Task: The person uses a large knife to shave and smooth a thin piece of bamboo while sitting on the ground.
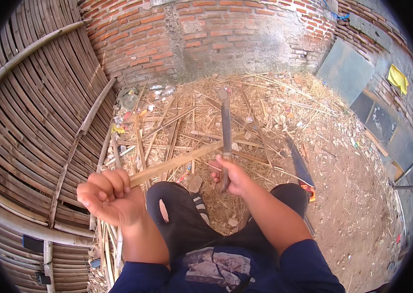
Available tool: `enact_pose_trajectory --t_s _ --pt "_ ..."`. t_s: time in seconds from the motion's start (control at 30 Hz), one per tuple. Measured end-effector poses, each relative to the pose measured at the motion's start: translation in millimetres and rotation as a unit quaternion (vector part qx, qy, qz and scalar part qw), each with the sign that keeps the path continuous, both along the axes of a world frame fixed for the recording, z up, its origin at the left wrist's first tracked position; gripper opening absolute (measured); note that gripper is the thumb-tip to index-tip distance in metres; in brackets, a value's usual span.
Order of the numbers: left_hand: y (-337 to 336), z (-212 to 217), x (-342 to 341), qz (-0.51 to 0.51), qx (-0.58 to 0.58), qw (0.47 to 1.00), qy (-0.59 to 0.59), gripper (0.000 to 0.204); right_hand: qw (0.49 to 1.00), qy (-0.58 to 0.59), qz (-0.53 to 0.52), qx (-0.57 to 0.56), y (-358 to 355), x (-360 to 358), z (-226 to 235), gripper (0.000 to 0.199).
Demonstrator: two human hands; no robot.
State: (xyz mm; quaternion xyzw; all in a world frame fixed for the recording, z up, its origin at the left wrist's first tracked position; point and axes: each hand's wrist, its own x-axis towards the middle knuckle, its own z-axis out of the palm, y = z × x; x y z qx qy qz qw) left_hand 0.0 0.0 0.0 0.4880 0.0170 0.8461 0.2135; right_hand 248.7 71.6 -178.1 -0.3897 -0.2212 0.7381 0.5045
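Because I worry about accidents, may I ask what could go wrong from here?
The right hand holds a long knife that crosses the wooden strip in this view; slipping along the strip, it could cut the left hand gripping the near end. A glancing stroke might reach the left knee, bent close by. The saw lying beside the right knee could be stepped on.

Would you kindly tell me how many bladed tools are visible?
2: the machete in the right hand, and the saw on the ground to the right. Others may be hidden.
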Motion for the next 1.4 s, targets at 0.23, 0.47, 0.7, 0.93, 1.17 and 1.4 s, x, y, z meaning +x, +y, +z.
enact_pose_trajectory --t_s 0.23,0.47,0.7,0.93,1.17,1.4 --pt "-39.3 7.8 -1.5 -0.05 0.021 0.998 -0.024 0.047 0.992 0.044 -0.113 0.021 -16.3 -4.3 47.5 0.033" --pt "-17.7 -20.7 -5.4 -0.021 -0.067 0.995 0.069 0.038 0.961 0.153 -0.227 0.048 22.1 20.4 24.8 0.015" --pt "-24.8 34.4 -63.9 0.148 -0.019 0.968 0.2 0.061 0.932 0.115 -0.331 0.09 36.3 28.6 14.9 0.026" --pt "-41.4 157.5 9.2 0.14 0.054 0.852 0.501 0.069 0.931 0.036 -0.341 0.122 29.4 51.2 3.7 0.028" --pt "-31.5 175.4 49.3 0.174 0.0 0.777 0.604 0.077 0.93 0.005 -0.339 0.144 5.9 42.4 11.9 0.027" --pt "-30.9 166.0 62.7 0.186 -0.01 0.768 0.613 0.086 0.927 -0.029 -0.333 0.171 -4.1 61.3 0.2 0.026"
